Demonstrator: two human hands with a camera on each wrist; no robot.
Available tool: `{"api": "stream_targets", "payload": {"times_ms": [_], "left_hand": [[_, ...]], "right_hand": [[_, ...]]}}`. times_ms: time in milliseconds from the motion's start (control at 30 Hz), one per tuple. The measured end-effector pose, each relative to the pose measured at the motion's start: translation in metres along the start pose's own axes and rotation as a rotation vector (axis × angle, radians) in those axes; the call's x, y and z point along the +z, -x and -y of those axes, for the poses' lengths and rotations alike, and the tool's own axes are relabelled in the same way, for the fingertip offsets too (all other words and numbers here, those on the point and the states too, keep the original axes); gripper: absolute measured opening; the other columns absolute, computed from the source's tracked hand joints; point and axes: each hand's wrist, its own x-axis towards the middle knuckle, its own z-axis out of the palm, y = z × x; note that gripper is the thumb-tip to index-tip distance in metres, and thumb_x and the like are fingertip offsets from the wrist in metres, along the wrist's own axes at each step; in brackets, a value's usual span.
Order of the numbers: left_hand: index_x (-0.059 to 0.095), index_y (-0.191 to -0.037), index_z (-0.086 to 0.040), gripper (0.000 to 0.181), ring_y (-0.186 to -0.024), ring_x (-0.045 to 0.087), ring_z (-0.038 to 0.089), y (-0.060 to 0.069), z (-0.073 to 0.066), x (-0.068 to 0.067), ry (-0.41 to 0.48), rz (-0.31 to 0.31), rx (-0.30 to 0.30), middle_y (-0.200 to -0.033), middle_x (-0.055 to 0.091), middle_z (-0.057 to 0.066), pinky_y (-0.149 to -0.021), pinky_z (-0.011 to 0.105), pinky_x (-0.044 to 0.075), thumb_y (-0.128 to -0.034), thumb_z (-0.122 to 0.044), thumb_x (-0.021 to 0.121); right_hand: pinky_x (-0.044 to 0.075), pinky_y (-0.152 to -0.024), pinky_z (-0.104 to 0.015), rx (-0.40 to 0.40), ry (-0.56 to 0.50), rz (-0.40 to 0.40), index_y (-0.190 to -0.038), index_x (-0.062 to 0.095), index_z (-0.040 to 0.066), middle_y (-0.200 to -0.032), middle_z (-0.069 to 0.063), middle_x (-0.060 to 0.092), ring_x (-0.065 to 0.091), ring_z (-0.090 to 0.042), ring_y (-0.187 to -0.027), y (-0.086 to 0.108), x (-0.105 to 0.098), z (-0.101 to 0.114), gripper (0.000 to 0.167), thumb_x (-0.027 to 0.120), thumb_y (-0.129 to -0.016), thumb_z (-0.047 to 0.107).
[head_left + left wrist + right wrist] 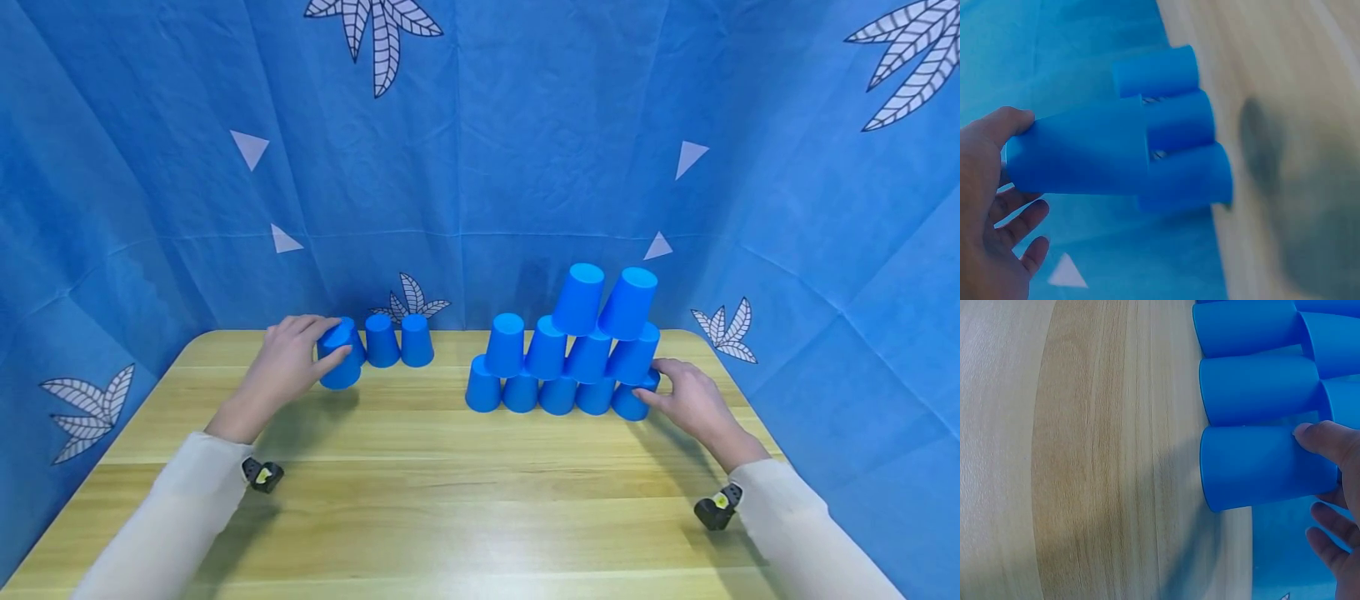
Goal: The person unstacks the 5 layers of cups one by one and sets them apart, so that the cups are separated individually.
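My left hand (288,358) grips an upside-down blue cup (1079,150) near its closed end, thumb on one side and fingers on the other. The cup seems lifted off the table, its shadow lying apart from it. Behind it stand three more upside-down blue cups (382,342), the leftmost partly hidden. At the right, my right hand (693,400) pinches the end cup (1266,469) of the bottom row of a cup stack (588,358). That cup rests on the table, with the thumb on its near side. The stack has two cups on top and several in each lower row.
The light wooden table (480,500) runs back to a blue cloth (495,167) with leaf and triangle prints, which also hangs at both sides. A gap of bare wood separates the three cups from the stack. Each wrist wears a small black camera (264,475).
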Motion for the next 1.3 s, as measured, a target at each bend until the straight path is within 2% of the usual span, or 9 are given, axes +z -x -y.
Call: {"api": "stream_targets", "payload": {"times_ms": [300,633,1000,1300], "left_hand": [[0.053,-0.133,0.005,0.056,-0.12,0.043,0.049,0.007,0.039,0.014,0.019,0.058,-0.115,-0.129,0.052,0.03,-0.096,0.068,0.032,-0.095,-0.035,0.064],[0.05,-0.134,0.008,0.056,-0.122,0.041,0.053,0.0,0.071,0.027,0.043,0.083,-0.182,-0.132,0.048,0.034,-0.094,0.07,0.03,-0.0961,-0.032,0.062],[0.046,-0.137,0.007,0.055,-0.121,0.038,0.056,-0.015,0.091,0.039,0.083,0.097,-0.241,-0.136,0.044,0.034,-0.096,0.07,0.028,-0.0972,-0.028,0.06],[0.044,-0.139,0.006,0.059,-0.125,0.036,0.056,-0.029,0.091,0.044,0.089,0.132,-0.237,-0.14,0.041,0.033,-0.098,0.071,0.027,-0.0976,-0.032,0.06]], "right_hand": [[0.041,-0.094,-0.065,-0.01,-0.001,-0.001,-0.126,0.057,-0.007,-0.123,-0.029,0.06,0.053,-0.049,-0.115,-0.001,0.0,-0.001,0.056,0.073,-0.089,0.032],[0.04,-0.094,-0.065,-0.003,0.001,0.0,-0.127,0.056,-0.007,-0.124,-0.029,0.059,0.053,-0.05,-0.116,0.001,0.0,-0.002,0.057,0.073,-0.088,0.031],[0.043,-0.092,-0.063,-0.034,0.007,-0.037,-0.123,0.06,-0.006,-0.119,-0.027,0.063,0.056,-0.048,-0.111,0.001,0.001,-0.003,0.053,0.074,-0.088,0.03],[0.043,-0.092,-0.063,-0.035,0.003,-0.035,-0.123,0.059,-0.006,-0.119,-0.027,0.062,0.056,-0.047,-0.112,0.0,0.001,-0.002,0.052,0.074,-0.088,0.028]]}}
